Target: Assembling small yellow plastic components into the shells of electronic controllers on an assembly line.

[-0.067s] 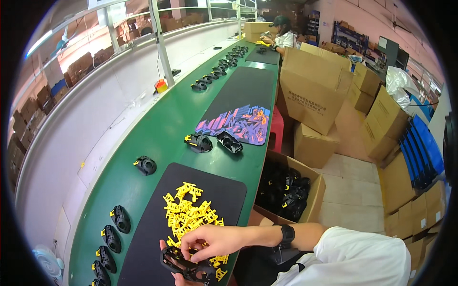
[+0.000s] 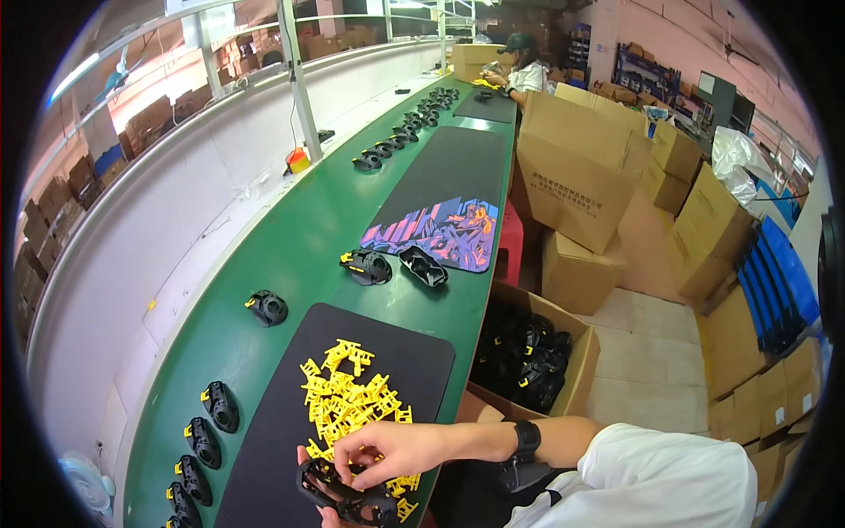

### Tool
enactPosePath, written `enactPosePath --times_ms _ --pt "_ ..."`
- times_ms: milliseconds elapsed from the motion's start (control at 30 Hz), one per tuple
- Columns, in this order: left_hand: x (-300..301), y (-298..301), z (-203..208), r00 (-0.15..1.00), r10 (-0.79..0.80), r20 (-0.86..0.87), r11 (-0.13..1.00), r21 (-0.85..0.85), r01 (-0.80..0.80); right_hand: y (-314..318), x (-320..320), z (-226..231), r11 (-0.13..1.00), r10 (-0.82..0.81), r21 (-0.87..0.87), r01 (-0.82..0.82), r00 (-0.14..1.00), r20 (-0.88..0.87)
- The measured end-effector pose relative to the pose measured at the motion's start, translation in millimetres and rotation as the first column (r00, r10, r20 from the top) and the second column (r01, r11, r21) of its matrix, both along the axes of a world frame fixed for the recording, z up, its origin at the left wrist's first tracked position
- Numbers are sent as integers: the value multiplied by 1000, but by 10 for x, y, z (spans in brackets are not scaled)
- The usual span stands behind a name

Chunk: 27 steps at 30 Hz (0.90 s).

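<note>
A black plastic shell (image 2: 352,502) with openings rests in my left hand (image 2: 329,516), low in the view. Only some of that hand's fingers show around the shell's edge. My right hand (image 2: 392,451) reaches over from the right, its thumb and fingers pinched together at the shell's opening. Whatever lies between those fingertips is hidden. Just beyond my hands, a heap of small yellow plastic clips (image 2: 348,400) covers part of a black mat (image 2: 414,348).
Several black shells with yellow clips (image 2: 204,442) line the green table (image 2: 304,220) at left. Two more black parts (image 2: 365,267) lie by a patterned mat (image 2: 440,231). An open carton (image 2: 581,356) of black parts stands right of the table; another person (image 2: 525,70) works far off.
The view has shifted very slightly. My hands keep the same grip on the shell.
</note>
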<state>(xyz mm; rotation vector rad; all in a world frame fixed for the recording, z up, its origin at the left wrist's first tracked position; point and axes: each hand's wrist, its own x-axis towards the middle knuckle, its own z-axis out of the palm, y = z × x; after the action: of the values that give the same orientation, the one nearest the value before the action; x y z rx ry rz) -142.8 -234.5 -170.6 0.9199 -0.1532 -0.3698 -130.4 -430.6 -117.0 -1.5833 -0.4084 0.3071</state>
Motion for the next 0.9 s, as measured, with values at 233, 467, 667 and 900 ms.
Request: enactPosePath --times_ms 233,467,667,900 --pt "19 64 115 983 -73 -168 995 -86 59 70 -38 65 999 -18 44 19 999 -40" --pt "-62 149 97 997 -62 54 994 -86 66 20 -116 225 951 148 -279 131 602 785" --pt "27 224 308 761 -220 -610 928 -371 -30 95 -224 145 909 211 -381 171 600 772" --pt "-14 250 103 993 116 14 974 195 -117 141 -65 137 967 163 -251 34 678 717"
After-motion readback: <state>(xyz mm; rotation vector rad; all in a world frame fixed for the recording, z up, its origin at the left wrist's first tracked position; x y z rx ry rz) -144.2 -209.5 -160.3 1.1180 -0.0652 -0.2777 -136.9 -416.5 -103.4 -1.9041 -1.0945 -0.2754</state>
